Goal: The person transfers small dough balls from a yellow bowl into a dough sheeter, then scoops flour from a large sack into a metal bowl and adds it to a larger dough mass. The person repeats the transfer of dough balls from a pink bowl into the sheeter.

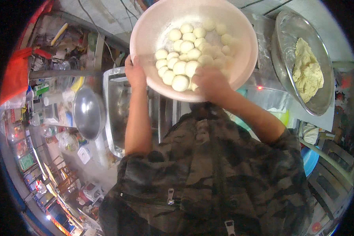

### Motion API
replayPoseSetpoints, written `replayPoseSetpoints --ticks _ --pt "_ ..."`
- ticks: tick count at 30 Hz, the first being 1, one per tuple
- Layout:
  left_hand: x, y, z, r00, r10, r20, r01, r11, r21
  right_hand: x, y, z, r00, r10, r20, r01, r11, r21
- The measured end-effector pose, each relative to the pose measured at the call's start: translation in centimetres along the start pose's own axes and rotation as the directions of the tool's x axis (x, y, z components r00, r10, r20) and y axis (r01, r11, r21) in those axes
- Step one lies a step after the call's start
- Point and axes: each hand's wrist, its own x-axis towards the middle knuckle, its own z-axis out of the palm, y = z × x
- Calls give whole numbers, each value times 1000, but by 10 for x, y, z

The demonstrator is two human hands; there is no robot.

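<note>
A large pale pink basin [242, 59] is tilted in front of me, with many round, pale dough balls [187, 46] inside. My left hand [135, 70] grips the basin's left rim, thumb over the edge. Over the near part of the basin, my right hand [209, 82] is blurred and touches the dough balls near the rim; whether it holds one is hidden. To the right, a metal bowl [327, 97] holds a rough lump of pale yellow dough [308, 70].
Left of my left forearm is a metal-rimmed tray or sink [106, 118], with a round steel bowl [89, 113] beside it. Cluttered shelves [65, 73] stand farther left. A blue basin [310, 160] and dark chairs or slatted furniture [333, 177] are at the lower right.
</note>
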Motion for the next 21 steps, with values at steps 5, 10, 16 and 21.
replayPoseSetpoints --ticks 5,10,16,21 --pt "-4 7 -1 999 11 36 -13 999 52 4 -6 -20 986 -138 -92 140 990 7" --pt "-2 9 1 1000 -1 16 -1 994 110 -7 -2 -6 990 -77 -118 94 985 146" --pt "-4 11 2 998 -58 15 57 997 43 -30 18 -67 957 21 -289 56 965 256" --pt "-15 25 6 988 -157 -16 157 988 -1 -56 98 -80 722 421 -550 -373 905 203"
